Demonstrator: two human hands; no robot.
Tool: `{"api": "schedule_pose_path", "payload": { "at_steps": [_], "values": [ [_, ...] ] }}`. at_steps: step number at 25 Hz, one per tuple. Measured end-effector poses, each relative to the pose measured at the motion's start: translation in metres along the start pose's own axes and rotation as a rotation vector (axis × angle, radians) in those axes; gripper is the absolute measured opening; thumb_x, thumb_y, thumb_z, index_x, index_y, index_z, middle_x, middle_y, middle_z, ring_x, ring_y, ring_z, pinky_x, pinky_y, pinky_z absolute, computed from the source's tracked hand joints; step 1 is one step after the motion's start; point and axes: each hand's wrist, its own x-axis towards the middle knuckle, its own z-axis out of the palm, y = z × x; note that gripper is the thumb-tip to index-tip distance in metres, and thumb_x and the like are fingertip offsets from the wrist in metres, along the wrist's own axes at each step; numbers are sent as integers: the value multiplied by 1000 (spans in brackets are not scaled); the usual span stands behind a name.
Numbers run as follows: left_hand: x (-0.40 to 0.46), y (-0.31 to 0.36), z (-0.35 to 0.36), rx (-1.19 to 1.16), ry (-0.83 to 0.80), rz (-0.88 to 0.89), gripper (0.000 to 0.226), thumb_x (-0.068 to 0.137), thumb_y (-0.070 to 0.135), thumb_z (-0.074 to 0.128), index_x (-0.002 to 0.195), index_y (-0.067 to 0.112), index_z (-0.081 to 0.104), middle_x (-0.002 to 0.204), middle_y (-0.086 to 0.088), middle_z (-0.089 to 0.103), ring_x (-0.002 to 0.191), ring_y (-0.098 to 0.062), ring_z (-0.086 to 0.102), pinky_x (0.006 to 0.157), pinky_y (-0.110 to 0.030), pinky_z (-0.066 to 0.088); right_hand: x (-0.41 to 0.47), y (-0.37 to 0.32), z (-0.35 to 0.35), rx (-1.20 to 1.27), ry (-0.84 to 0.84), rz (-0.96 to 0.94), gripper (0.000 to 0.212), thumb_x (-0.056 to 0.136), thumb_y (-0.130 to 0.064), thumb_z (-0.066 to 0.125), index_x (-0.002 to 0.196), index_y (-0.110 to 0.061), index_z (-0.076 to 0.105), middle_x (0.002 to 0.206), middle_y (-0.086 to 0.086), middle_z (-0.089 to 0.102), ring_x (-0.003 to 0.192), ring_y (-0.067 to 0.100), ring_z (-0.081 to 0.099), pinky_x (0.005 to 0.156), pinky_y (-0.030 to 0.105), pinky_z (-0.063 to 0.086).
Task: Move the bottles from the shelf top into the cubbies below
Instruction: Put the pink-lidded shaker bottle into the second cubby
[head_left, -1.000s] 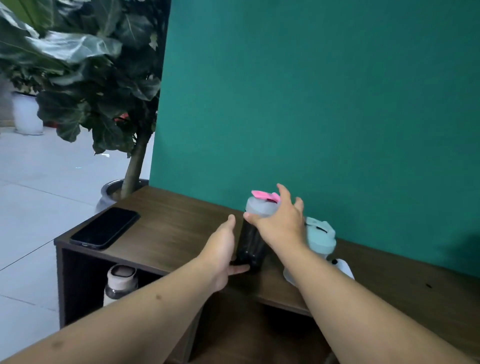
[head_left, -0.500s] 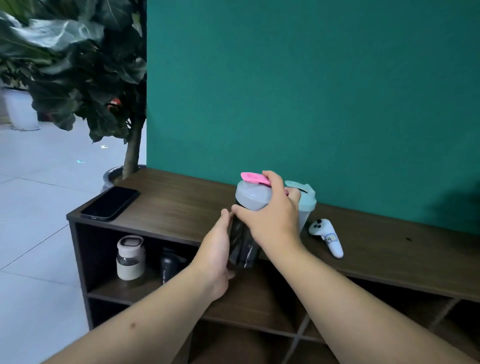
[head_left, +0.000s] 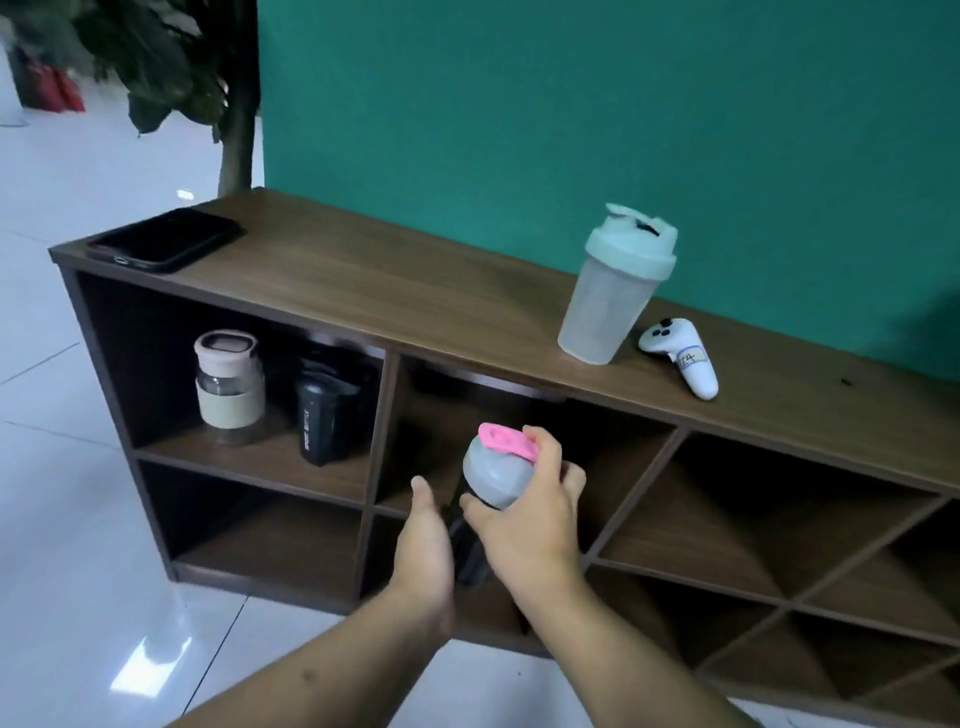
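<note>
1. Glossy pale floor tiles (head_left: 78, 545) run up to a long dark-brown wooden shelf unit (head_left: 363, 291) set against a flat teal wall (head_left: 571, 104); a potted tree (head_left: 234, 104) stands at the far left.

2. Nearest: both forearms reach in from the bottom edge. Right hand (head_left: 524, 514) is clenched over the grey lid of a dark-bodied shaker bottle with a pink flip cap (head_left: 496, 470), thumb on the near side, fingers curled over the top by the cap. Bottle is off the shelf top, held in front of the middle upper cubby (head_left: 441, 431), leaning a little.

3. Left hand (head_left: 423, 551) sits flat against the bottle's dark body, fingers extended, steadying rather than wrapping it; whether it truly presses I cannot tell.

4. Judgement for this step: bring the bottle upright, lead with the base, clear the underside of the top board, set it down on the cubby floor before letting go. Left hand should slide away as the base goes in.

5. Next cubby left already holds a glass bottle with a beige sleeve and lid (head_left: 228, 384) and a black sport shaker (head_left: 327, 415), standing side by side.

6. Farther, on the shelf top: a frosted clear shaker with a mint-green lid (head_left: 615, 291) still to move, a white handheld controller (head_left: 680, 358) just beside it, and a black phone (head_left: 166, 239) at the far left end.
</note>
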Motion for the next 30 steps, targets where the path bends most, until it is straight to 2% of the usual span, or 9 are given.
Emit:
{"api": "schedule_pose_path", "payload": {
  "at_steps": [5, 10, 15, 19, 21, 23, 25, 28, 30],
  "values": [
    [58, 28, 7, -54, 3, -26, 75, 96, 70, 37, 119, 8, 72, 78, -11, 81, 60, -22, 77, 50, -27, 56, 64, 9, 34, -4, 75, -23, 84, 65, -29, 92, 132, -34, 42, 126, 1, 33, 85, 14, 52, 78, 23, 44],
    [93, 41, 3, -62, 35, -22, 70, 96, 64, 43, 132, 8, 63, 110, -10, 75, 92, -21, 70, 69, -34, 50, 105, 16, 66, -89, 51, 12, 83, 67, -36, 92, 133, -18, 45, 135, 11, 36, 106, 31, 60, 84, 24, 41],
    [120, 64, 1, -153, 64, -17, 60, 95, 57, 41, 133, 16, 63, 130, -4, 67, 105, -17, 62, 100, -32, 44, 126, 20, 88, -61, 46, 3, 84, 67, -33, 93, 134, -10, 48, 144, 19, 35, 122, 37, 52, 94, 20, 33],
    [129, 61, 5, -240, -21, -60, 36, 104, 48, 38, 118, 25, 62, 104, 4, 68, 92, -10, 61, 103, -29, 39, 141, 19, 99, -45, 50, 0, 77, 67, -30, 93, 129, -7, 54, 137, 19, 42, 118, 33, 52, 85, 9, 22],
    [129, 56, 7, -257, -39, -64, 36, 105, 48, 37, 125, 28, 59, 95, 6, 64, 85, -7, 58, 102, -29, 37, 143, 21, 99, -66, 47, -12, 74, 68, -31, 92, 128, -8, 55, 137, 19, 43, 119, 31, 50, 83, 7, 20],
    [129, 54, 8, -265, -45, -60, 45, 105, 48, 37, 138, 24, 58, 92, 7, 61, 85, -7, 56, 108, -30, 36, 142, 22, 98, -89, 35, -15, 74, 69, -32, 91, 129, -10, 54, 139, 18, 42, 120, 32, 51, 88, 11, 24],
    [127, 52, 9, -259, -23, -60, 45, 106, 46, 38, 133, 18, 60, 89, 7, 63, 84, -8, 57, 110, -32, 37, 141, 23, 96, -114, 8, -17, 77, 69, -34, 91, 131, -11, 52, 141, 16, 40, 118, 33, 55, 95, 19, 33],
    [112, 53, 14, -185, -26, -43, 39, 108, 42, 36, 108, 18, 66, 66, 1, 76, 79, -13, 63, 79, -29, 49, 136, 22, 89, -119, -29, -17, 84, 66, -38, 92, 134, -14, 48, 142, 14, 37, 114, 33, 59, 97, 29, 43],
    [93, 55, 17, -132, -12, -40, 43, 108, 42, 37, 97, 11, 64, 64, -5, 75, 75, -15, 62, 61, -28, 45, 125, 20, 77, -125, -19, -16, 84, 68, -41, 90, 136, -18, 45, 147, 15, 35, 117, 33, 59, 97, 32, 45]
  ]
}}
